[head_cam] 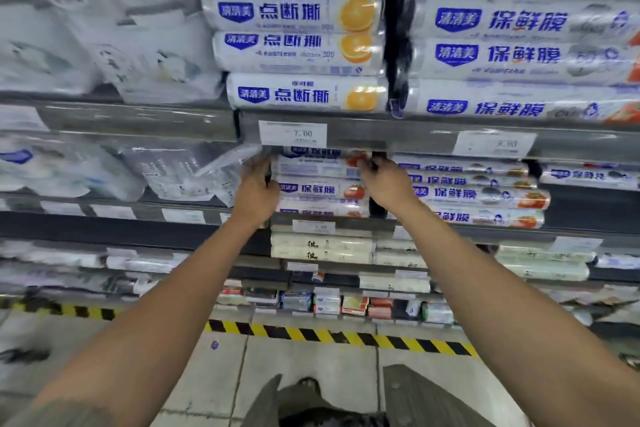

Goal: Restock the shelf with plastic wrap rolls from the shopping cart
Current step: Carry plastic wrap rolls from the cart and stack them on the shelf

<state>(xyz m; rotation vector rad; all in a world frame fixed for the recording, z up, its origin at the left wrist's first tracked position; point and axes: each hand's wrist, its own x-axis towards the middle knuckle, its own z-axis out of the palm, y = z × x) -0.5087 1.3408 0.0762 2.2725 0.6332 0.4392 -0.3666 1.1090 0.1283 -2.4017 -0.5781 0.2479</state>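
Shelf (367, 222), second tier, stack of wrap rolls (322, 191) on it. Top roll (317, 166) sits just under the price rail (398, 139). My left hand (256, 184) grips its left end and my right hand (386, 180) pinches its right end. Risk: tight headroom, so the roll could snag the rail, or the slick film could slide off the front. Cart not visible.

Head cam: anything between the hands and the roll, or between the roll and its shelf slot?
Nothing visible. Left hand and right hand grip the ends of the plastic wrap roll, already atop the stack of rolls. The upper shelf rail hangs close above; clearance looks tight, but nothing blocks it.
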